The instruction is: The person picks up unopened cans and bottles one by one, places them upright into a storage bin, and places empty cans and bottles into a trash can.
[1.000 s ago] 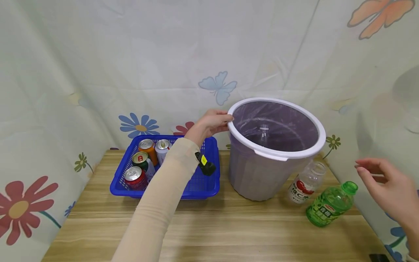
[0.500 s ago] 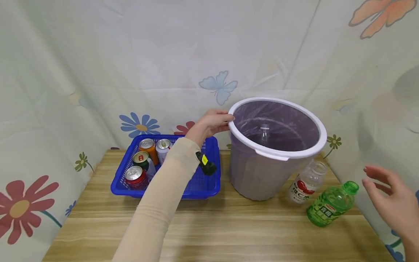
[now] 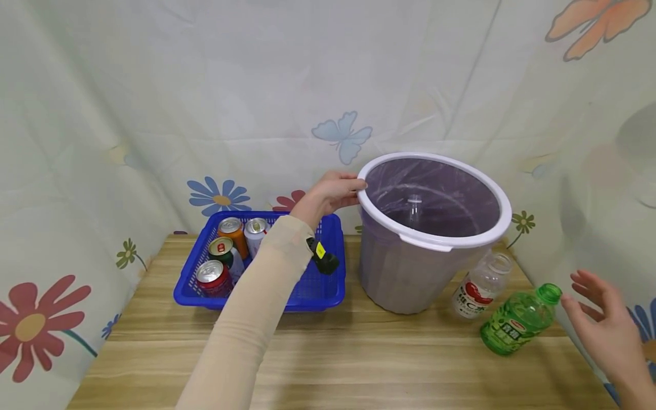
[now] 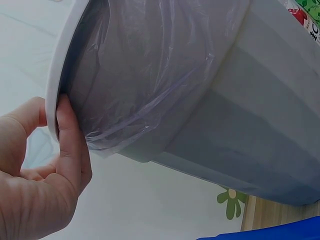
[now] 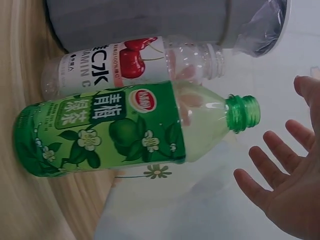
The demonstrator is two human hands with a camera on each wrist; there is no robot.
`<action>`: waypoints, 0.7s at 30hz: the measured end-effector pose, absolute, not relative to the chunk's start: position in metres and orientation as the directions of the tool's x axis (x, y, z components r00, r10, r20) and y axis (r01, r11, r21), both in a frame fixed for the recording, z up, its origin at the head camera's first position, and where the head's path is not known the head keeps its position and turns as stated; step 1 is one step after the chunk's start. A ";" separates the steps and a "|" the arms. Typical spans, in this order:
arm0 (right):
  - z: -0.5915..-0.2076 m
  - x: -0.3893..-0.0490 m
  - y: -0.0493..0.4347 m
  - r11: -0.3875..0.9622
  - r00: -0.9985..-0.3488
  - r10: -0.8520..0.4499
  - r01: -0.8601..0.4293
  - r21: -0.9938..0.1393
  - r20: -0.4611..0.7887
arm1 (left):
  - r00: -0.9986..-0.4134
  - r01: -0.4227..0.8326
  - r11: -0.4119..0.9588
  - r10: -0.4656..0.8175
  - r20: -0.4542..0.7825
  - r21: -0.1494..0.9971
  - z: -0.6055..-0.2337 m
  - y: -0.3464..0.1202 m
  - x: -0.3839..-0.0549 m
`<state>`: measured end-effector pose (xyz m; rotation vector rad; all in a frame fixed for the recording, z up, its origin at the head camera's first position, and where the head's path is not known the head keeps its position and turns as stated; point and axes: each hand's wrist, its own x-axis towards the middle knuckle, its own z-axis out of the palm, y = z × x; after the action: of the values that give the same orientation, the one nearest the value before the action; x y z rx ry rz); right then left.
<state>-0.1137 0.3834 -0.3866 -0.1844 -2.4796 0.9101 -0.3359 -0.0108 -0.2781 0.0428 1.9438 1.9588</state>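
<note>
My left hand (image 3: pixel 333 193) pinches the white rim (image 4: pixel 56 75) of a grey trash can (image 3: pixel 410 273), thumb on one side and fingers on the other. A thin plastic bag (image 4: pixel 145 75) lines the can, and a clear bottle (image 3: pixel 414 209) stands inside it. On the right, my right hand (image 3: pixel 607 324) hangs with fingers spread beside the neck of a green plastic bottle (image 5: pixel 100 130), holding nothing. Between that bottle and the can stands a clear plastic bottle (image 3: pixel 476 290) with a cherry label. Both bottles are uncapped and upright.
Left of the can sits a blue plastic basket (image 3: pixel 335 285) with several drink cans, among them a red can (image 3: pixel 212 279) and an orange can (image 3: pixel 230 230). My left forearm crosses over it. A flowered curtain (image 3: pixel 256 85) hangs behind the wooden table (image 3: pixel 359 364).
My right hand first drew away to the right, then came lower and closer to the green bottle's neck. The left hand keeps its grip on the rim.
</note>
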 end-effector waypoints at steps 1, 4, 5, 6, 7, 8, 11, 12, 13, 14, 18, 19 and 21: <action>-0.390 -0.114 0.385 0.761 -0.875 0.291 -0.033 -0.648 0.387 | -0.928 -0.242 0.027 0.286 -0.240 0.970 -0.278 -0.011 -0.336; -0.401 -0.115 0.389 0.752 -0.877 0.305 -0.016 -0.659 0.370 | -0.927 -0.242 0.024 0.289 -0.238 0.970 -0.279 -0.011 -0.336; -0.404 -0.115 0.389 0.744 -0.878 0.313 -0.010 -0.668 0.361 | -0.927 -0.243 0.022 0.290 -0.238 0.970 -0.278 -0.011 -0.336; -0.406 -0.116 0.389 0.738 -0.881 0.314 -0.009 -0.675 0.355 | -0.927 -0.244 0.020 0.290 -0.239 0.970 -0.278 -0.011 -0.335; -0.408 -0.115 0.388 0.721 -0.884 0.316 -0.014 -0.693 0.346 | -0.926 -0.246 0.020 0.290 -0.241 0.969 -0.278 -0.011 -0.335; -0.410 -0.115 0.388 0.717 -0.883 0.312 -0.023 -0.697 0.350 | -0.926 -0.247 0.019 0.290 -0.242 0.969 -0.278 -0.011 -0.335; -0.415 -0.115 0.386 0.680 -0.887 0.302 -0.056 -0.731 0.349 | -0.926 -0.251 0.020 0.286 -0.246 0.968 -0.277 -0.012 -0.335; -0.418 -0.115 0.387 0.674 -0.885 0.298 -0.071 -0.736 0.359 | -0.926 -0.252 0.021 0.284 -0.247 0.968 -0.277 -0.012 -0.335; -0.423 -0.116 0.388 0.650 -0.874 0.310 -0.092 -0.754 0.375 | -0.926 -0.253 0.022 0.283 -0.248 0.967 -0.277 -0.012 -0.335; -0.426 -0.117 0.389 0.636 -0.874 0.315 -0.093 -0.766 0.369 | -0.927 -0.253 0.021 0.283 -0.248 0.967 -0.277 -0.012 -0.335; -0.441 -0.120 0.397 0.592 -0.870 0.338 -0.101 -0.800 0.360 | -0.927 -0.252 0.018 0.283 -0.247 0.967 -0.277 -0.012 -0.335; -0.445 -0.120 0.398 0.582 -0.865 0.349 -0.101 -0.807 0.360 | -0.927 -0.252 0.017 0.283 -0.247 0.967 -0.277 -0.011 -0.335; -0.447 -0.120 0.398 0.592 -0.875 0.337 -0.090 -0.801 0.348 | -0.927 -0.251 0.017 0.282 -0.245 0.968 -0.277 -0.011 -0.335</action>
<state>-0.1200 0.3982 -0.4475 -0.1970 -2.3528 1.2199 -0.3348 -0.0114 -0.2772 0.0321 1.9313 1.9700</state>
